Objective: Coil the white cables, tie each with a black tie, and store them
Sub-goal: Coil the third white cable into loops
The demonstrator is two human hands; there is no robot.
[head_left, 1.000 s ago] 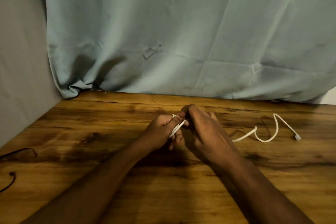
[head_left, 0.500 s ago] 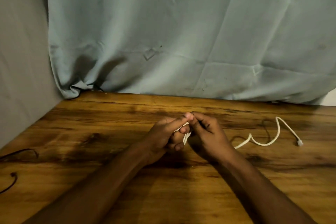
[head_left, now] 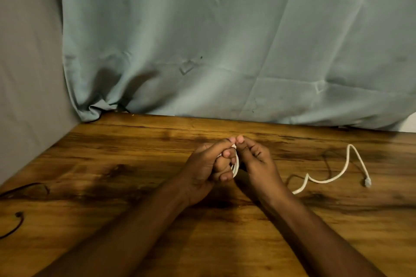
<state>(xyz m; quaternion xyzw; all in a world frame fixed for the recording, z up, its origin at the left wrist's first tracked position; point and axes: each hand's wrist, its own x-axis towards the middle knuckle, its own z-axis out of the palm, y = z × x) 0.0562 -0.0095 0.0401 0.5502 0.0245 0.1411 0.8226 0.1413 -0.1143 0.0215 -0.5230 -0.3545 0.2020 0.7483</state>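
Thin white cable (head_left: 326, 179) coiled betw. curled left hand (head_left: 208, 164) & right hand (head_left: 258, 162), wavy tail on wood-grain table (head_left: 112, 153).

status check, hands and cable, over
Left hand grips white cable loops; right hand pinches them at top. Tail and plug still loose on table. Black ties untouched, far left.

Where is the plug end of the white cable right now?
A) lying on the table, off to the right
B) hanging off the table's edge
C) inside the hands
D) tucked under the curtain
A: the plug end of the white cable lies loose on the wooden table, well to the right of the right hand, while the left hand holds the coiled part.
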